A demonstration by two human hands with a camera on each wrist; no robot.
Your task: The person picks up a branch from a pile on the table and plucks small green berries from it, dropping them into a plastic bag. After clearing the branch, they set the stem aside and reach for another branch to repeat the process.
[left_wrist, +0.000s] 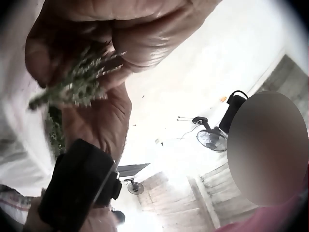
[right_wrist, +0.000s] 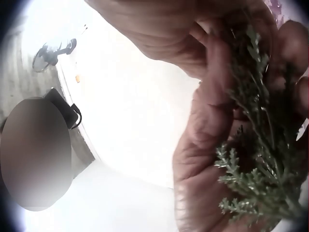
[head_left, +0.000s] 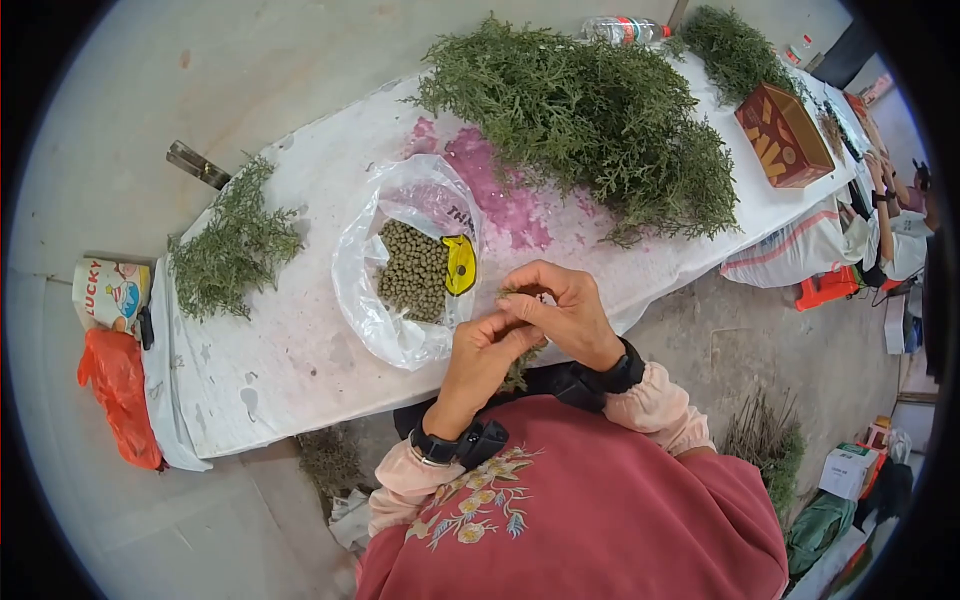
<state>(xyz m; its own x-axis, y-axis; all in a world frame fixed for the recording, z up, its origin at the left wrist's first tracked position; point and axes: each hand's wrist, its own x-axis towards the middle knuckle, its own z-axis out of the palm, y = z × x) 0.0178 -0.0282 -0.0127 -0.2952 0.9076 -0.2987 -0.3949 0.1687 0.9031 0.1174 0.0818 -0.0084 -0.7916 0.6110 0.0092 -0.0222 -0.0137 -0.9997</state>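
Both hands meet at the table's near edge, right of the plastic bag (head_left: 352, 250) of small greenish-brown pellets (head_left: 412, 275). The left hand (head_left: 478, 365) curls thumb and fingers round a green sprig (head_left: 518, 372), whose leaves hang below the fingers. Touching it, the right hand (head_left: 568, 312) pinches the upper part of the sprig between thumb and forefinger. Leafy tips of the sprig (left_wrist: 82, 87) show between the hands in the left wrist view; longer stems of the sprig (right_wrist: 265, 159) show in the right wrist view. The fingers partly hide where the stems meet.
A large heap of green branches (head_left: 590, 120) lies beyond the hands, a smaller bunch (head_left: 235, 245) at the left. A red-brown box (head_left: 785, 138) and a plastic bottle (head_left: 625, 30) stand or lie farther back. A red bag (head_left: 120, 395) hangs at the table's left end.
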